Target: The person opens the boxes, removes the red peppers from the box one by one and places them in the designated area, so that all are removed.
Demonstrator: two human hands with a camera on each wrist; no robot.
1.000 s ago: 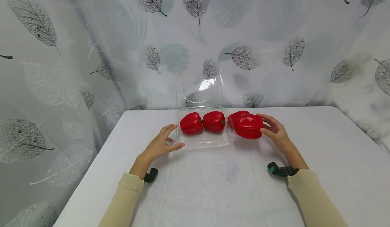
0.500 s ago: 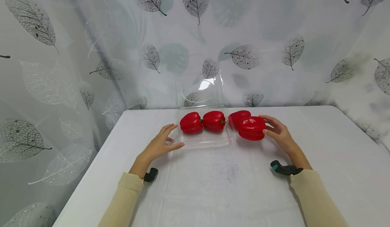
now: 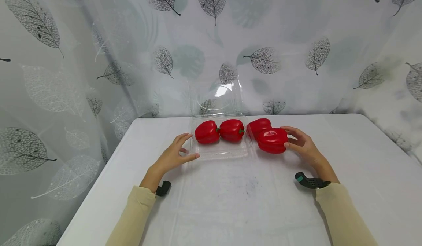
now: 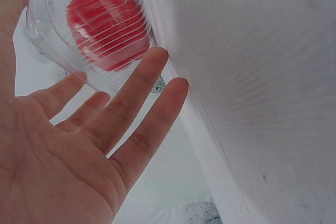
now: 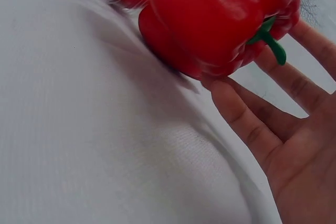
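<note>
A clear plastic clamshell box (image 3: 220, 154) holds two red bell peppers side by side, a left one (image 3: 207, 132) and a right one (image 3: 232, 130). My left hand (image 3: 173, 157) is at the box's left side, thumb and fingers spread; in the left wrist view its fingertips are near the ribbed wall (image 4: 107, 30). My right hand (image 3: 302, 145) grips another red bell pepper (image 3: 272, 140) by its green-stemmed end (image 5: 270, 40), fingers on the far side and thumb below. Behind it, a fourth-looking red pepper (image 3: 258, 125) lies against the box's right side, partly covered.
The box's clear lid (image 3: 215, 97) stands raised at the back, against a leaf-print curtain (image 3: 263, 29). A white cloth covers the table (image 3: 230, 209). Dark wrist devices sit on both wrists, the right one (image 3: 310, 182) over the cloth.
My right hand has shifted slightly right and toward me with its bell pepper, showing more of the pepper behind. My left hand and the box have stayed in place.
</note>
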